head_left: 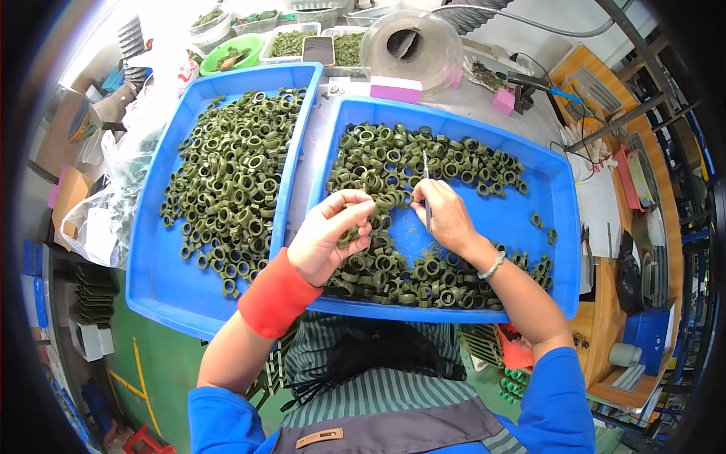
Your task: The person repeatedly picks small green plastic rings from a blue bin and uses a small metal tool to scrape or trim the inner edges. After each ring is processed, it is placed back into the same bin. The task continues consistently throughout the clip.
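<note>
Evidently trimming is under way: left hand [327, 234] pinches a green ring [349, 236] over the right blue tray [560, 227], right hand [445, 216] grips a thin blade [426, 198]; next, blade must meet ring precisely.

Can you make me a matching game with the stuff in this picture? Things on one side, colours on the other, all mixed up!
Things:
1. trays
2. wristband
3. rings
4. bowl

Colours:
A. bright green
B. red
C. blue
D. dark olive green

Pairs: 1-C, 2-B, 3-D, 4-A
</note>
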A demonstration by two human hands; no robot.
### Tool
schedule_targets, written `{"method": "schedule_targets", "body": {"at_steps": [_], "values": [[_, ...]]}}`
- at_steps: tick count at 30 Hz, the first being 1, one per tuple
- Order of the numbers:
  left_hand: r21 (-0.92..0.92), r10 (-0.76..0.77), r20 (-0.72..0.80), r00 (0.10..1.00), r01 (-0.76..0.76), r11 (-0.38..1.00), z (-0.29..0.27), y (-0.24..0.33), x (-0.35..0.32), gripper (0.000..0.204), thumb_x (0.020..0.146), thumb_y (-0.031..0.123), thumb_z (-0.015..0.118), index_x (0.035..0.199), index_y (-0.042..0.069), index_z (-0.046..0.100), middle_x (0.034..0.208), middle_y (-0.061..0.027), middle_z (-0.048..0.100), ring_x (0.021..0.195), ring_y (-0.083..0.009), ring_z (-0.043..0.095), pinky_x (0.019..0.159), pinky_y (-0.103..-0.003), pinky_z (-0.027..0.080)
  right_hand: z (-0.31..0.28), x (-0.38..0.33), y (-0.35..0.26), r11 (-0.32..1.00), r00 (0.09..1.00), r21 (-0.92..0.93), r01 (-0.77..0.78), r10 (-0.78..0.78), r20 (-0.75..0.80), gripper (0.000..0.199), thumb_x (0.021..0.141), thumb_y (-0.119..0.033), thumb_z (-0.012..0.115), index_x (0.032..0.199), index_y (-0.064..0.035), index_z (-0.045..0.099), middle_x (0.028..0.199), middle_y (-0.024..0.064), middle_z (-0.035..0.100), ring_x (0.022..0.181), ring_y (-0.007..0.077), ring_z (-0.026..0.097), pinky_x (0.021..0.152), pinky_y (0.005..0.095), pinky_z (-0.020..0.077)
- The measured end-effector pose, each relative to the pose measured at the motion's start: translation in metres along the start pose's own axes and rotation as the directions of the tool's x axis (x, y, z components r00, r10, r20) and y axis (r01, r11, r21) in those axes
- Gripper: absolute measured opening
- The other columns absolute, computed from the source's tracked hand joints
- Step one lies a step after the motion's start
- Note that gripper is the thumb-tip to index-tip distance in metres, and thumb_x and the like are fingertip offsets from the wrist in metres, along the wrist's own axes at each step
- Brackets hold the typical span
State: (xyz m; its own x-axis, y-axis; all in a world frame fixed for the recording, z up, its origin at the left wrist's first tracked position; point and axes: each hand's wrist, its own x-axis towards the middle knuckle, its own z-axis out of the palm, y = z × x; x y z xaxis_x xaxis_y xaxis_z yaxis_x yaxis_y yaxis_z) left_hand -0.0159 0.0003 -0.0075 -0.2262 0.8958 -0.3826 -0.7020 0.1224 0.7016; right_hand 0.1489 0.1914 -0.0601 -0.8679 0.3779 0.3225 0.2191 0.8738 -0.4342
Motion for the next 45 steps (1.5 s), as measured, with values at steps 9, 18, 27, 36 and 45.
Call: {"method": "schedule_targets", "body": {"at_steps": [9,18,27,36,45], "values": [[0.169,0.032,0.113,0.993,-0.051,0.984,-0.003,-0.013,-0.002,0.034,0.099,0.013,0.061,0.132,0.004,0.058,0.091,0.0010,0.062,0.065,-0.0022,0.047,0.052,-0.017,0.034,-0.043,-0.013,-0.054,0.873,0.986,0.481,-0.082,0.140,-0.085,0.024,0.085,-0.002,0.074,0.095,-0.0017,0.053,0.092,0.0098,0.064,0.083,0.0199,0.066,0.073,0.0328,0.0556],[0.349,0.031,0.129,0.991,-0.074,0.934,0.000,-0.010,-0.003,0.033,0.098,0.012,0.063,0.129,0.003,0.061,0.096,0.0002,0.063,0.067,-0.0012,0.046,0.054,-0.017,0.035,-0.036,-0.020,-0.069,0.547,0.983,0.835,-0.068,0.181,-0.039,0.028,0.088,0.000,0.073,0.104,-0.0018,0.050,0.104,0.0074,0.060,0.097,0.0131,0.063,0.086,0.0302,0.0566],[0.092,-0.021,0.043,0.999,0.017,0.996,0.015,-0.005,-0.008,0.037,0.094,0.005,0.066,0.131,0.003,0.059,0.104,-0.0022,0.067,0.073,-0.0026,0.054,0.055,-0.015,0.036,-0.044,-0.020,-0.073,0.900,0.885,0.089,0.427,-0.396,-0.246,0.030,0.075,0.007,0.075,0.097,-0.0027,0.057,0.094,0.0146,0.065,0.096,0.0328,0.064,0.078,0.0385,0.0548],[0.237,0.116,0.109,0.987,-0.139,0.961,0.010,-0.008,-0.009,0.034,0.091,0.003,0.069,0.124,0.004,0.062,0.102,-0.0011,0.067,0.075,-0.0024,0.055,0.054,-0.016,0.034,-0.038,-0.024,-0.076,0.928,0.939,0.276,0.250,-0.163,-0.304,0.034,0.078,0.000,0.080,0.096,-0.0061,0.052,0.099,0.0129,0.065,0.087,0.0275,0.066,0.072,0.0358,0.0554],[0.235,0.149,0.163,0.975,-0.186,0.954,0.004,-0.012,-0.007,0.026,0.092,0.002,0.067,0.118,0.006,0.067,0.096,0.0000,0.067,0.067,-0.0009,0.047,0.055,-0.017,0.034,-0.036,-0.023,-0.081,0.903,0.917,0.285,0.323,-0.225,-0.328,0.036,0.075,0.003,0.080,0.097,-0.0054,0.053,0.100,0.0125,0.064,0.088,0.0277,0.065,0.073,0.0353,0.0546]]}}
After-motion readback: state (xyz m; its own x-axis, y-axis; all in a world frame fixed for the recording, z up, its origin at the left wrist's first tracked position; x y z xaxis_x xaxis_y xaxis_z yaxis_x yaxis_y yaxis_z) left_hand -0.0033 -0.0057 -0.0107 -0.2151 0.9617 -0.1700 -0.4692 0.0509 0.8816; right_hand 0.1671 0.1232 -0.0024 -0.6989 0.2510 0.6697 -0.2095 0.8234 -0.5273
